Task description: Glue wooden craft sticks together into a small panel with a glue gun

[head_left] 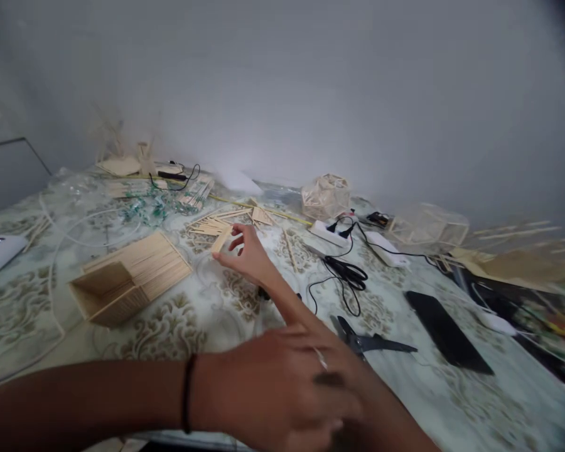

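My right hand [247,254] reaches over the middle of the table, thumb and fingers pinched on a small flat wooden piece [221,241]. Just beyond it lie loose wooden sticks [209,226] and a small triangular wooden piece [262,216]. My left hand [273,389], with a black band at the wrist, crosses in front of my right forearm; its fingers are blurred, so their grip is unclear. To the left stands a box-like structure made of wooden sticks [136,270], with an open square compartment at its near end.
Black pliers-like cutters [367,342] and a black phone [447,333] lie at the right. Behind them are a coiled black cable [351,273], a white power strip [329,233] and a many-sided stick frame [326,196]. Plastic wrappers [150,207] lie at the back left.
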### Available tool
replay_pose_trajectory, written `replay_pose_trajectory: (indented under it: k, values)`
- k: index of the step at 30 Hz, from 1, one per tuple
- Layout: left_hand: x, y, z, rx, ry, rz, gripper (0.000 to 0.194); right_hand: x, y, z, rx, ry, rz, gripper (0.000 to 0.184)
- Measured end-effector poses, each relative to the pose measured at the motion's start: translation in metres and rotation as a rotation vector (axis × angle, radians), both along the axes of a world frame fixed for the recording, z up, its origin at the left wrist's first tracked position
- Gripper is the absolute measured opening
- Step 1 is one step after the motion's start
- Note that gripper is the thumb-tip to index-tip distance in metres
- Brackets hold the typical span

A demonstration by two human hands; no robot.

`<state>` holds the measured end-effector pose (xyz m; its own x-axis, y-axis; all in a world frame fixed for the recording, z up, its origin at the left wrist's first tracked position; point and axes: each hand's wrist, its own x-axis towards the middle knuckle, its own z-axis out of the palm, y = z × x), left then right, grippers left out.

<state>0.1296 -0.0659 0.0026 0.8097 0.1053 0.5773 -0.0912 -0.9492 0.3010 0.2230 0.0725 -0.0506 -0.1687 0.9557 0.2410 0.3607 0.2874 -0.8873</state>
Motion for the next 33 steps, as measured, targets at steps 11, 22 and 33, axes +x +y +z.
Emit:
replay_pose_trajectory:
  k: [11, 22, 33]
  values:
    - [0.021, 0.019, -0.035, 0.499, -0.007, -0.055, 0.026, -0.005, -0.03, 0.005, 0.007, 0.069, 0.062, 0.079]
    - [0.023, 0.021, -0.032, 0.484, -0.041, -0.078, 0.025, -0.011, -0.042, 0.007, -0.041, 0.104, 0.067, 0.079]
    - [0.033, -0.001, -0.028, 0.502, -0.068, -0.148, 0.036, -0.03, -0.04, 0.006, 0.039, 0.036, 0.106, 0.088]
